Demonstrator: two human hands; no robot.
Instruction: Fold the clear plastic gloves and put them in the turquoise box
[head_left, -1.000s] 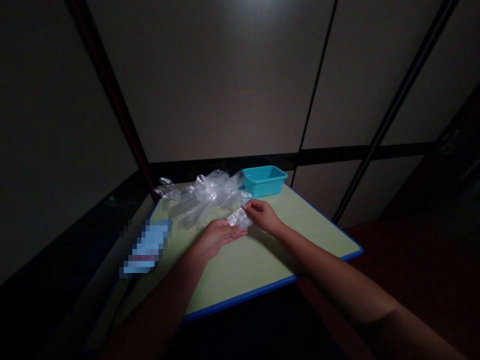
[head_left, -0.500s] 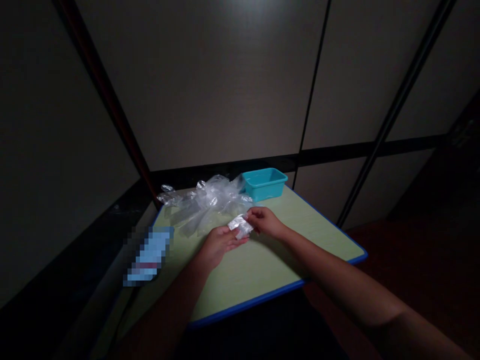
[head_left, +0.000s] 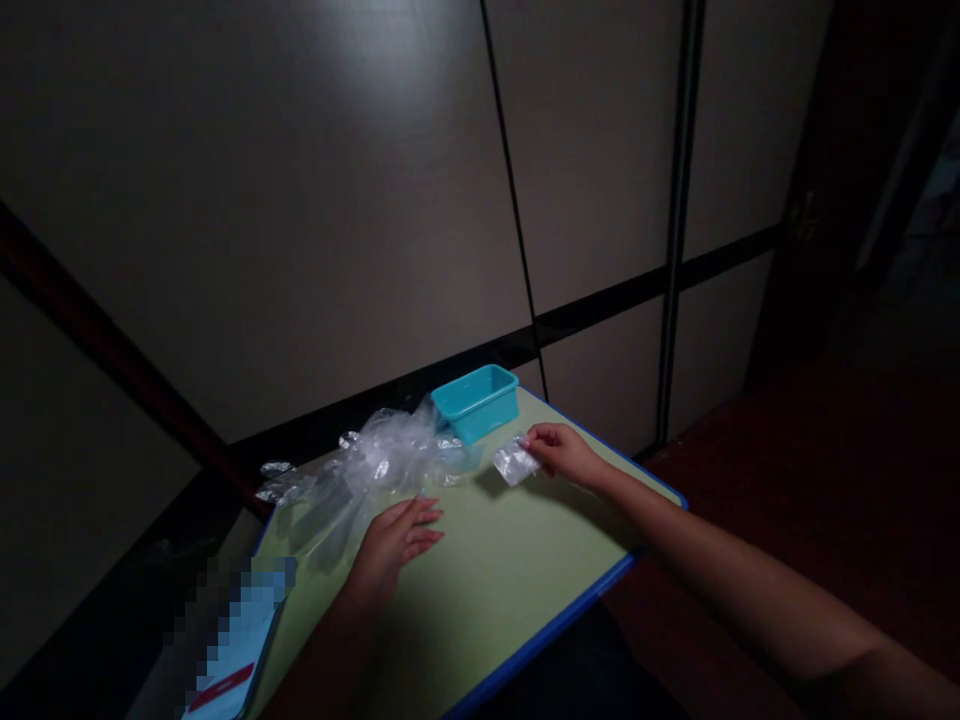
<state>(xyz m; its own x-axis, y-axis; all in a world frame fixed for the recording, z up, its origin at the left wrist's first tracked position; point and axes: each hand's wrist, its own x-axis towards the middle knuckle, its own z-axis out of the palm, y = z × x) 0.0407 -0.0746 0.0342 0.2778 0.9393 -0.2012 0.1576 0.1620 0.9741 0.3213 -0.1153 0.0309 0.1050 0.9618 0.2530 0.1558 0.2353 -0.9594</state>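
Between the fingers of my right hand (head_left: 562,455) is a small folded clear plastic bag (head_left: 515,461), held above the right part of the table. My left hand (head_left: 396,540) is apart from it, fingers stretched out and holding nothing, over the table near the loose bags. A heap of crumpled clear plastic bags (head_left: 390,450) spreads over the back left of the table. Just behind my right hand stands a turquoise plastic basket (head_left: 480,410), upright; its visible inner wall is bare, and its floor is hidden.
The light green table (head_left: 495,590) has a blue edge. At its left lies a pale blue, partly pixelated flat object (head_left: 244,630) with a red mark. Cabinet panels (head_left: 360,230) rise right behind the table. Dark reddish floor (head_left: 750,500) shows at the right.
My left hand has let go of the folded plastic bag, and its fingers have opened. My right hand has carried the bag to the right, toward the basket. The view has turned.
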